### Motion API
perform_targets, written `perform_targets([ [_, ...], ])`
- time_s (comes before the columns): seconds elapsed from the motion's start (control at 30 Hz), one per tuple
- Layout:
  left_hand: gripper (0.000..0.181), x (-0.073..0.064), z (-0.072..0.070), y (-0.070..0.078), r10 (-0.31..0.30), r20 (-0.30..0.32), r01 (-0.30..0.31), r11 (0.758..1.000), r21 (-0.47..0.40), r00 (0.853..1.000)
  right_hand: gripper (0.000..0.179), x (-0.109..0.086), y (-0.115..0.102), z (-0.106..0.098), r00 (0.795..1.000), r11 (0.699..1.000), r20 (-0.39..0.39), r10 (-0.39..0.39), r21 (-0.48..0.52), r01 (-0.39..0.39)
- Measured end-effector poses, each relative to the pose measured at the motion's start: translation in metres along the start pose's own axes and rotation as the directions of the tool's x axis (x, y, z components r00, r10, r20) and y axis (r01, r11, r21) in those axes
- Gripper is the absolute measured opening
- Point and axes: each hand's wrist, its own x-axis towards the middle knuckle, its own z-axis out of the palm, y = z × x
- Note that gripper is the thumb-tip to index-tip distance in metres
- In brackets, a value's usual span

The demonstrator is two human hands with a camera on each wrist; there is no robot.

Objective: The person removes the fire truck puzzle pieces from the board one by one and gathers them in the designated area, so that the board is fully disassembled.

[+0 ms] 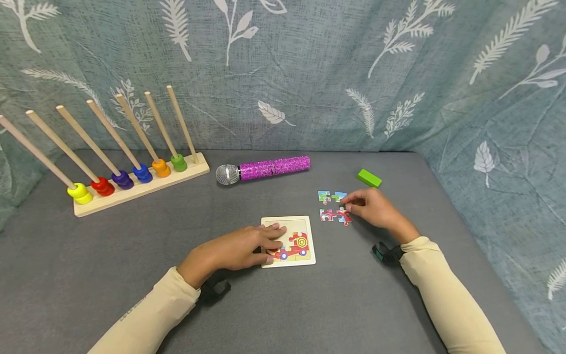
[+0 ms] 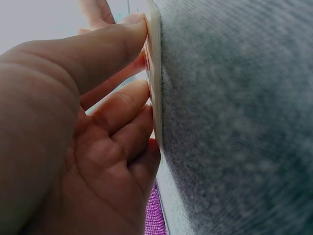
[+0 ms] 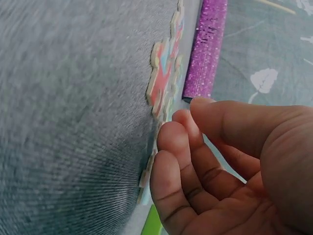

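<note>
Grey tabletop (image 1: 287, 305) | left grip (image 1: 240, 247): wide, on puzzle board (image 1: 296, 225) | right grip (image 1: 374, 209): narrow, by pieces (image 1: 327, 216), hold unclear

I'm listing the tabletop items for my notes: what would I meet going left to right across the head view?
Wooden peg rack, puzzle board, loose puzzle pieces, green block. The microphone is left out: its span overlaps the puzzle board's.

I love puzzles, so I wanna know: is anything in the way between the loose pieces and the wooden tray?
Nothing visible stands between the loose pieces and the wooden tray. But the left hand lies over the tray's left side, so it might block spots there.
</note>
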Motion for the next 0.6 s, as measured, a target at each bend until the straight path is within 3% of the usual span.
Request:
perform_targets([
  [0.6,0.037,-0.001,0.000,-0.001,-0.011,0.009,0.011,1.000,-0.015,1.000,0.015,-0.004,-0.019,0.008,0.994,0.993,0.067,-0.084,0.090,0.077],
])
